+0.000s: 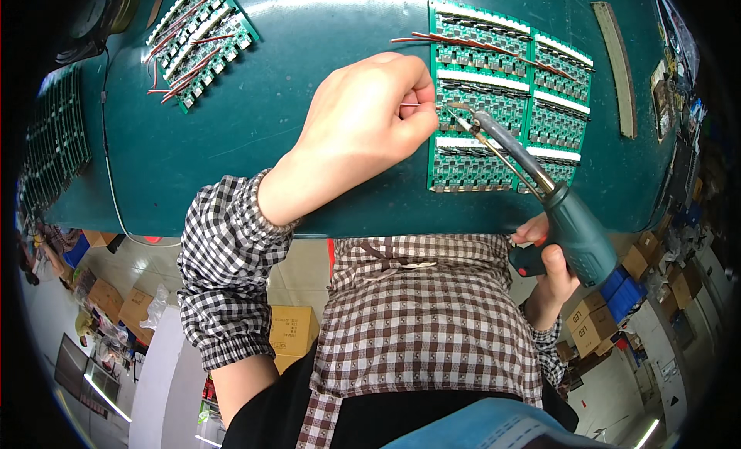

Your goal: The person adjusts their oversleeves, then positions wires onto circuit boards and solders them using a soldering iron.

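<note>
My left hand (367, 109) is closed in a pinch on a thin wire (409, 105), held at the left edge of a green circuit board panel (502, 101). The panel has rows of white connectors and lies flat on the table. My right hand (554, 279) grips a dark green soldering gun (580, 237) by its handle at the table's near edge. The gun's metal tube and tip (463, 123) reach up and left over the panel, close to my left fingertips. Whether the tip touches the board I cannot tell. Several red and dark wires (482, 44) lie across the panel's upper part.
Another green board (202, 44) with red wires rests at the far left of the green table (309, 32). More boards (55, 136) stand at the left edge. A pale curved strip (615, 71) lies right of the panel. Cardboard boxes (293, 329) are on the floor below.
</note>
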### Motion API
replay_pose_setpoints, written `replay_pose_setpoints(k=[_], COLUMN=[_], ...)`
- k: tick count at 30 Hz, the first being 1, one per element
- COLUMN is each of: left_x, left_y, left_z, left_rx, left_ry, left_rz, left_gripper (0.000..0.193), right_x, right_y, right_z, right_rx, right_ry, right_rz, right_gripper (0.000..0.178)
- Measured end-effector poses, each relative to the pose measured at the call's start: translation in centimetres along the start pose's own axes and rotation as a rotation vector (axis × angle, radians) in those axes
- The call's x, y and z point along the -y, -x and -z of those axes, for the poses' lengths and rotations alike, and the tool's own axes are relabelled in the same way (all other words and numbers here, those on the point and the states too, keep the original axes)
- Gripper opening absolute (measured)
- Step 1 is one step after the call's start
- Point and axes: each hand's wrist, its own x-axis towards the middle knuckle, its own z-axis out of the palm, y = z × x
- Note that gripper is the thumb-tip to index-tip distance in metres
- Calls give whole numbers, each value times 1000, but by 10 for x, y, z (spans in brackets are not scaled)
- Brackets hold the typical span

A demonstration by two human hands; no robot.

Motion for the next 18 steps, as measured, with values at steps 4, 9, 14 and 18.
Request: replay_pose_setpoints(k=[4,9,14,18], left_x=[1,0,0,0], left_y=[0,0,0,0], left_z=[-1,-1,-1,-1], left_rx=[-5,-7,-5,2], left_ry=[-15,-11,-8,-22], left_rz=[-6,1,12,9], left_gripper=[9,9,8,8], right_x=[-1,-2,-1,-1], right_y=[0,-1,-1,0], right_z=[0,2,1,1], right_rx=[-1,27,20,13], right_ry=[-8,14,25,32], right_rz=[0,3,-21,-30], right_gripper=[34,34,34,34])
